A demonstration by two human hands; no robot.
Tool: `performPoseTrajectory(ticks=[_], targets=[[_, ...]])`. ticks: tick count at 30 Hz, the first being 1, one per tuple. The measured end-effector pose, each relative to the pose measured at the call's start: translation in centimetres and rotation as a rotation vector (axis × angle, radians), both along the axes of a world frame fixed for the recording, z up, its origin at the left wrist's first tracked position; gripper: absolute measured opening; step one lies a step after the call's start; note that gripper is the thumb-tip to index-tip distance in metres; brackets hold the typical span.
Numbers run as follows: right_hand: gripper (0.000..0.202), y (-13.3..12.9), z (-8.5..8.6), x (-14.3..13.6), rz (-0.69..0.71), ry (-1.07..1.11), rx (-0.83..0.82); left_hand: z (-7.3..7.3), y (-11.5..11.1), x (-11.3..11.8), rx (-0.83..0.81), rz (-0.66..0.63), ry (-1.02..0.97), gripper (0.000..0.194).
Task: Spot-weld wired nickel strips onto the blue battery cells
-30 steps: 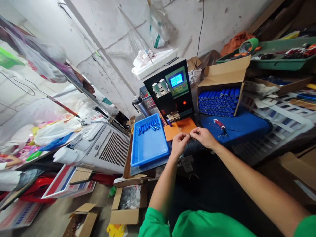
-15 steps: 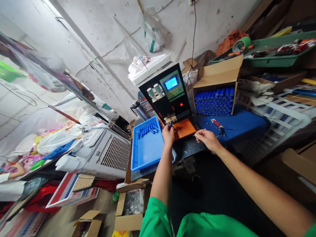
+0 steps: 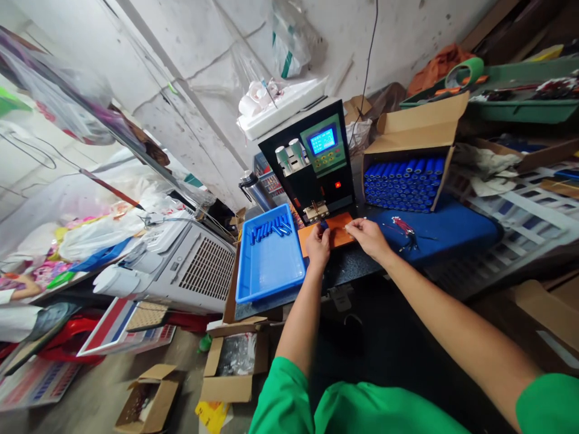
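My left hand (image 3: 318,246) is closed around a small blue cylinder (image 3: 322,225) at the orange plate (image 3: 339,230), just below the metal head of a black machine (image 3: 312,172) with a lit screen. At the right part of that plate, my right hand (image 3: 367,236) has its thumb and fingers pinched; what is between them is too small to make out. A blue tray (image 3: 271,271) beside my left hand holds several blue cylinders along its far side. Right of my right hand, thin red and black wires (image 3: 404,228) lie on a blue surface.
An open cardboard box (image 3: 416,129) packed with blue cylinders stands behind the wires. A steel flask (image 3: 254,188) is behind the tray. A green bin (image 3: 520,110) sits at the back right. Boxes lie on the floor, and another person's hand (image 3: 25,286) shows at far left.
My left hand has drawn back slightly from the machine head. My right hand has come left over the orange plate, nearer my left. The view has shifted a little.
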State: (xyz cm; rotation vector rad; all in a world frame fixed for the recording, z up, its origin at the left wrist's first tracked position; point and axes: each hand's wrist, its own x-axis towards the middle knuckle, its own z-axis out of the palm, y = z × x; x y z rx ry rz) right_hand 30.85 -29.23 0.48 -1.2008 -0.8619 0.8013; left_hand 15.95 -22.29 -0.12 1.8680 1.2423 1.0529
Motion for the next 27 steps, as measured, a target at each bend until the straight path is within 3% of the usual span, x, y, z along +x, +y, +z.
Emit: performPoseTrajectory(ticks=[11, 27], targets=[[0.034, 5.3, 0.9, -2.0, 0.067, -0.017, -0.023, 0.4, -0.7, 0.3, -0.022, 0.071, 0.076, 0.030], [0.025, 6.2, 0.6, -2.3, 0.054, -0.068, -0.013, 0.3, -0.7, 0.4, 0.008, 0.114, 0.122, 0.034]])
